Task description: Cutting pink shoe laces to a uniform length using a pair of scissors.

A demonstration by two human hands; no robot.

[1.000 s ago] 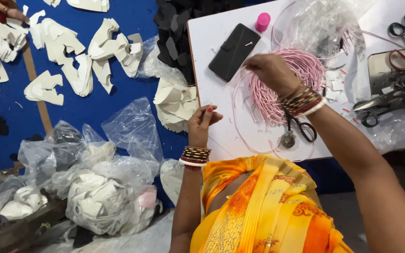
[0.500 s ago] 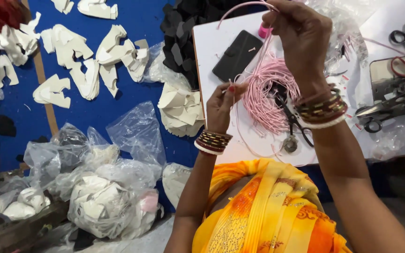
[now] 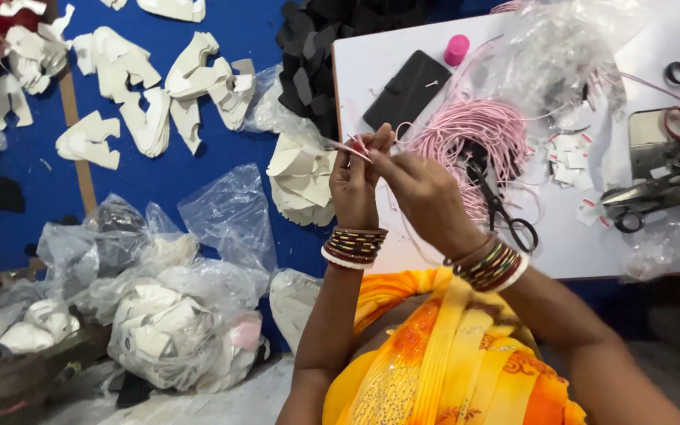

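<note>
A: What's she got?
B: Thin pink cord (image 3: 466,130), coiled at 1 o'clock; left hand (image 3: 353,185) and right hand (image 3: 426,197) pinch its end shut.
A: Setting?
B: White table (image 3: 592,252), blue floor (image 3: 151,181).

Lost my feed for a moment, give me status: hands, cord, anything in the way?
Left hand and right hand together, both pinching a pink cord. Rest of cord in a coil on white table. Black scissors beside right wrist.
</note>
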